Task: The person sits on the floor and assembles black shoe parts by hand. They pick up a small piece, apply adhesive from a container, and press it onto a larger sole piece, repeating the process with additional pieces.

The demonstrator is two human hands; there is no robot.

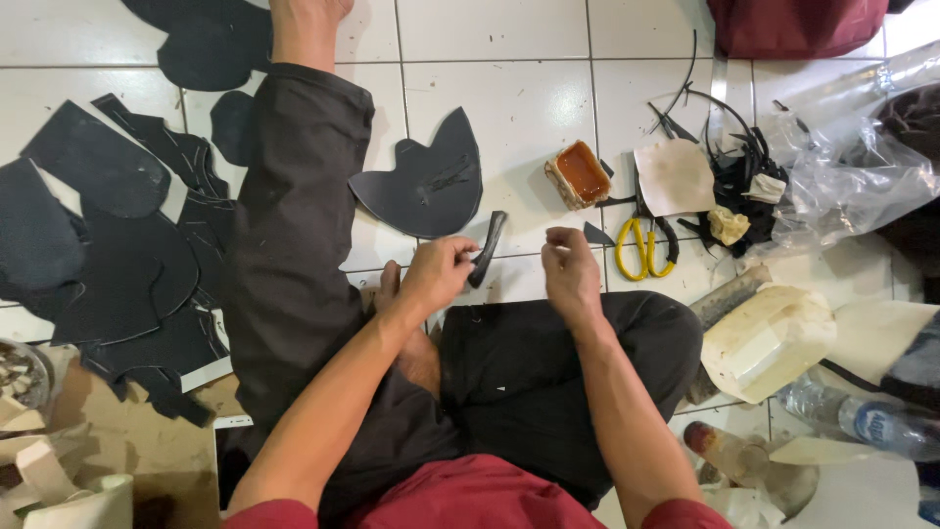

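I sit on a white tiled floor with one leg stretched out and the other folded. My left hand (pixel 438 271) grips a narrow black leather strip (pixel 487 247) that points away from me. My right hand (pixel 571 266) hovers beside it with the fingers curled closed; whether anything small is pinched in them cannot be made out. Just beyond the hands lies a dark shaped leather piece (pixel 426 183) flat on the tile.
Black cut leather pieces (pixel 108 245) pile up at the left. To the right are a small tub of orange-brown glue (pixel 580 173), yellow-handled scissors (pixel 643 245), a beige pattern piece (pixel 676 176), black scraps, clear plastic bags (pixel 852 176), a cream container (pixel 769 338) and bottles (pixel 862 421).
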